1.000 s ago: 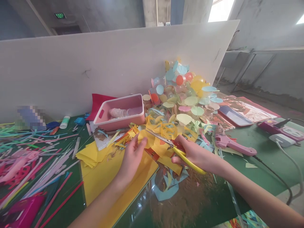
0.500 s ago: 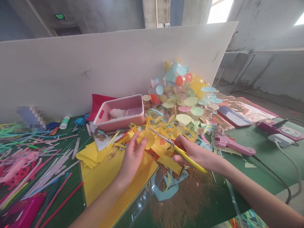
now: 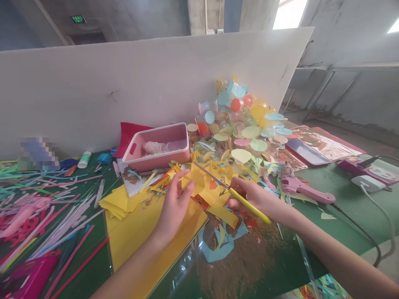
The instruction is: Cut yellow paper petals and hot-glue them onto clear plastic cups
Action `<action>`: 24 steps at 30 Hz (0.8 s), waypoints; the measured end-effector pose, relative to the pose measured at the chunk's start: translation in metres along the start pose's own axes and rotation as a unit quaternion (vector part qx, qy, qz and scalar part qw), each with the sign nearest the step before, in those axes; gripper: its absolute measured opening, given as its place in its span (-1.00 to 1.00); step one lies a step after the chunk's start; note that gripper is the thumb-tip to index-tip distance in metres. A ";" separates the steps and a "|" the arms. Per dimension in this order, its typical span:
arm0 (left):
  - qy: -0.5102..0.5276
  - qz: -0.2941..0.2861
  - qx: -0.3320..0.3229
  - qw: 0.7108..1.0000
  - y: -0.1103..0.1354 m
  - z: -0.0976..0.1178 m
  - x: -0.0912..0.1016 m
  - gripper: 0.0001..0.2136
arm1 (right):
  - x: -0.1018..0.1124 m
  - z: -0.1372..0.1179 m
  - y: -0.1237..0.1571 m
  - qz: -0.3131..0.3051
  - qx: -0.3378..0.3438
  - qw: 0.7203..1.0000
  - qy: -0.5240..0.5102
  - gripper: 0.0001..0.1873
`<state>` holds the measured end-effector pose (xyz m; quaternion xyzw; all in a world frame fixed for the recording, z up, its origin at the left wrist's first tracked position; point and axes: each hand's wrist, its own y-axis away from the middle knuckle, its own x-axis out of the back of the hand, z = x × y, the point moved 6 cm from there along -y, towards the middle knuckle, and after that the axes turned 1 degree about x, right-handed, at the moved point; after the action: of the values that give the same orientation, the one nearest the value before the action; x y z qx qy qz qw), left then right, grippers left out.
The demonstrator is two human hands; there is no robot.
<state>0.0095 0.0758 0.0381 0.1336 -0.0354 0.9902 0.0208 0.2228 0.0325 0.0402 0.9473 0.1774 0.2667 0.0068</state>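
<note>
My right hand (image 3: 254,200) is closed around the yellow handles of a pair of scissors (image 3: 232,192), whose silver blades point up and left. The blades run into a piece of yellow paper (image 3: 205,189). My left hand (image 3: 174,205) pinches the left edge of that same piece between thumb and fingers. Both hands hover over a heap of yellow offcuts (image 3: 218,170) and a larger yellow sheet (image 3: 140,230) lying on the green table (image 3: 330,224).
A pink plastic bin (image 3: 158,147) stands behind the hands, against a white board (image 3: 124,87). A pile of coloured paper discs and balls (image 3: 243,120) rises at the back right. A pink glue gun (image 3: 304,189) with cable lies right. Coloured strips (image 3: 40,207) cover the left.
The scissors have pushed further up and left into the yellow paper, and the red parts near the handles are now hidden. My left hand lifted the paper edge slightly.
</note>
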 end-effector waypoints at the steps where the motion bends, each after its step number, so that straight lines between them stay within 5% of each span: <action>1: -0.002 0.009 0.000 1.000 0.000 0.000 0.001 -0.56 | 0.000 -0.002 0.001 -0.011 0.008 1.000 -0.001 -0.48; 9: 0.007 -0.004 0.006 1.000 -0.001 -0.001 -0.002 -0.55 | -0.003 -0.005 0.002 -0.051 0.014 0.999 -0.005 -0.47; 14: -0.001 -0.023 -0.014 1.000 0.001 0.004 -0.005 -0.59 | -0.003 0.001 -0.001 -0.014 -0.033 0.999 0.004 -0.51; 24: 0.049 -0.002 0.020 0.999 0.000 -0.003 -0.002 -0.60 | -0.007 -0.002 0.000 0.010 -0.017 1.000 0.023 -0.51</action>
<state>0.0111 0.0758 0.0347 0.0852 -0.0142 0.9960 0.0214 0.2162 0.0301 0.0383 0.9424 0.1630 0.2915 0.0161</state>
